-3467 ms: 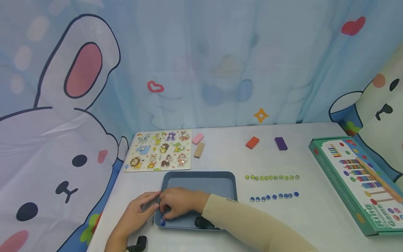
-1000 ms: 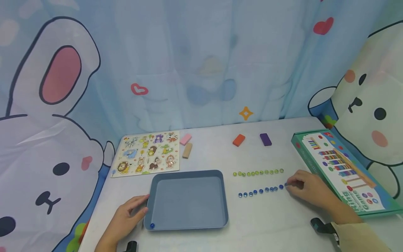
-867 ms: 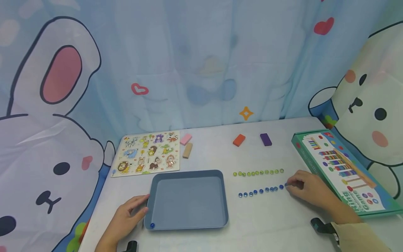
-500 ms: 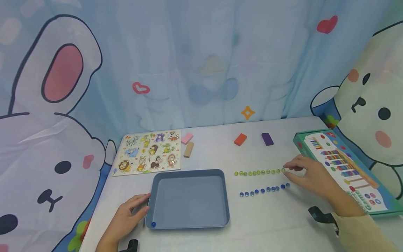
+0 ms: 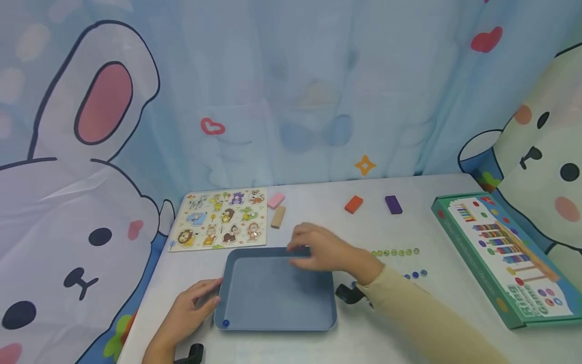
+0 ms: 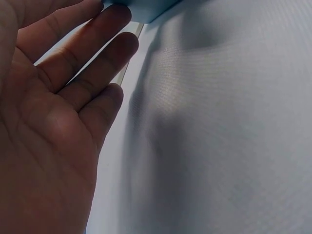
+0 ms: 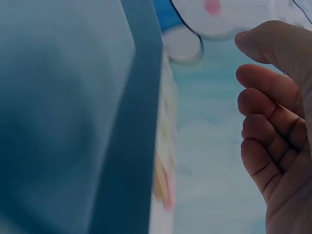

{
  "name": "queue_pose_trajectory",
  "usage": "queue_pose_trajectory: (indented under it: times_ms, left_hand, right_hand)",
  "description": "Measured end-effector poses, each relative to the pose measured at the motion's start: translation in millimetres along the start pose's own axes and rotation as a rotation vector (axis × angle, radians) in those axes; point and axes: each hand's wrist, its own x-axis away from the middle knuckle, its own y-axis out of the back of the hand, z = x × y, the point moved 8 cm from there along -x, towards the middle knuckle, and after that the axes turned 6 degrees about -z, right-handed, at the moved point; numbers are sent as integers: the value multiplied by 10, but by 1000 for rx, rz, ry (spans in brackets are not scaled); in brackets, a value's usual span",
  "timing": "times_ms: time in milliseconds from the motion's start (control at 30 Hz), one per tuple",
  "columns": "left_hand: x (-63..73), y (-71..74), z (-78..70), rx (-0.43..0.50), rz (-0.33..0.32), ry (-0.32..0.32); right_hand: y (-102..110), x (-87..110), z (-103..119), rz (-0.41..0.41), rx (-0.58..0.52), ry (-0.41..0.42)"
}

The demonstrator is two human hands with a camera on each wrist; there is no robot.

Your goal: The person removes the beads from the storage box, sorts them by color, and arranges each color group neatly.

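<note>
My left hand [image 5: 186, 313] rests with relaxed fingers at the left rim of a blue-grey tray [image 5: 277, 326]. In the left wrist view its fingertips lie right by the tray's edge. One small glassy blue bead [image 5: 226, 323] sits in the tray's near left corner. Over the tray's far right part hovers my right hand [image 5: 325, 250], thumb and fingers apart. The right wrist view shows those fingers [image 7: 258, 129] loosely bent and holding nothing. Right of the tray run a row of green beads [image 5: 401, 252] and a row of blue beads [image 5: 416, 275], both partly hidden by the right arm.
An animal puzzle board [image 5: 218, 220] lies behind the tray, beside a pink block [image 5: 276, 200] and a tan block [image 5: 278, 217]. Farther right are an orange block [image 5: 353, 204] and a purple block [image 5: 393, 205]. A green-edged toy box [image 5: 509, 258] lies at the right.
My right hand left a blue bead at the row's right end, touched the green row's right end, then swung left over the tray. The left hand stayed at the rim.
</note>
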Motion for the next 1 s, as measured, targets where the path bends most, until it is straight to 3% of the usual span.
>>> queue_pose_trajectory:
  times_ms: [100,233,400,600,800,1000]
  left_hand:
    - [-2,4,0,1,-7,-3]
    - [7,-8,3,18,-3,-3]
    - [14,-9,4,13,-6,-7]
    - [10,6,12,0,-18,8]
    - [-11,1,55,5,-12,22]
    - [-24,9,61,8,-15,5]
  right_hand:
    - [-421,-264,313,137,-23,98]
    - [-923,-450,655,287,-2,260]
    - [-1318,-558,914,402,23,377]
    - [-1591,-544,1040,499,38,457]
    - [-1749,-503,1081,522,-32,492]
    - [-1785,-523,1108,518,-86,474]
